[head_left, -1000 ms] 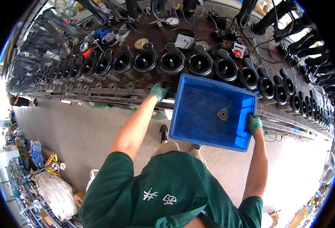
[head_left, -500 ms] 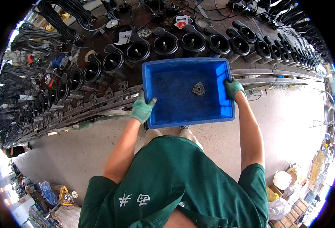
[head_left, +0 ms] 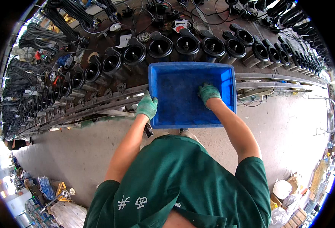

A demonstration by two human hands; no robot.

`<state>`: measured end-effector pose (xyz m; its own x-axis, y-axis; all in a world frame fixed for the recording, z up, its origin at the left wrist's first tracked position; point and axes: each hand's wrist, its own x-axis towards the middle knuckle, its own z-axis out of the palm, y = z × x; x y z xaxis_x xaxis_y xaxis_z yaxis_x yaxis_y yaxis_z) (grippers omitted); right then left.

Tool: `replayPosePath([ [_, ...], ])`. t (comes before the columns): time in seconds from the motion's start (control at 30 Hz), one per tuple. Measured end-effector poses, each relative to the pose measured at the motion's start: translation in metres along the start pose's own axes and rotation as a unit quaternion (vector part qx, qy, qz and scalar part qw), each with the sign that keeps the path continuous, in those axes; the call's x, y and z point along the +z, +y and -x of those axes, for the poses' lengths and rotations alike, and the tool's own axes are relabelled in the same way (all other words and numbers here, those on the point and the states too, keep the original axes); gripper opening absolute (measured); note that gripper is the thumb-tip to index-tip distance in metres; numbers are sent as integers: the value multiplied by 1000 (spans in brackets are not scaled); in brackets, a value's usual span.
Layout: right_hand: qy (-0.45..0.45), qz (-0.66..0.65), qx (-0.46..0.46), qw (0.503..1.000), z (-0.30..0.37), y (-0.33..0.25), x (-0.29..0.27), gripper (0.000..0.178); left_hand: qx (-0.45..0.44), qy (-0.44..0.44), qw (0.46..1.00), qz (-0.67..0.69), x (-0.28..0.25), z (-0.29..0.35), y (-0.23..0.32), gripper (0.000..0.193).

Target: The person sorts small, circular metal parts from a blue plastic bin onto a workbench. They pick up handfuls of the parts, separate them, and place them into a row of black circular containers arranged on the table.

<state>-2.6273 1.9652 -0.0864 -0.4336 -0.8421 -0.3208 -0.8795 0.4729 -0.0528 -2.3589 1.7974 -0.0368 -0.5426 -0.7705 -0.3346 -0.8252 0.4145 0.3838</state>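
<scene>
A blue plastic bin [head_left: 192, 123] is held in front of me, its far side close to the bench edge. My left hand [head_left: 147, 106], in a green glove, is closed on the bin's left wall with the thumb over the rim. My right hand [head_left: 209, 93], gloved alike, reaches down inside the bin, right of its middle. Its fingers are curled round the small grey metal flange, which they almost wholly cover. Beyond the bin stands a row of black round pump housings [head_left: 187, 45], each with a shaft in its middle.
More metal flanges [head_left: 121, 87] lie along the bench edge to the left, beside steel rails [head_left: 110, 100]. Coiled black cables [head_left: 42, 38] are heaped at the far left. A yellow pallet jack [head_left: 63, 192] and bagged goods [head_left: 283, 190] stand on the floor behind me.
My right hand has let go of the bin's right wall and moved left into the bin, onto the flange. The left hand keeps its hold; the bin sits slightly further right in view.
</scene>
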Motion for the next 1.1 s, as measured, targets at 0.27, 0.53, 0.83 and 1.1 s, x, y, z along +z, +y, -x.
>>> replayPosePath([
  [0.27, 18, -80, -22, 996, 11, 66, 45, 43, 44, 14, 999, 10, 4, -14, -4, 69],
  [0.53, 108, -637, 135, 751, 142, 73, -67, 35, -5, -25, 999, 32, -21, 0, 8, 70],
  [0.83, -9, -521, 104, 847, 140, 27, -85, 33, 15, 3, 999, 43, 4, -22, -23, 66],
  [1.1, 247, -332, 216, 885, 128, 87, -24, 50, 57, 5, 994, 89, 5, -25, -20, 54],
])
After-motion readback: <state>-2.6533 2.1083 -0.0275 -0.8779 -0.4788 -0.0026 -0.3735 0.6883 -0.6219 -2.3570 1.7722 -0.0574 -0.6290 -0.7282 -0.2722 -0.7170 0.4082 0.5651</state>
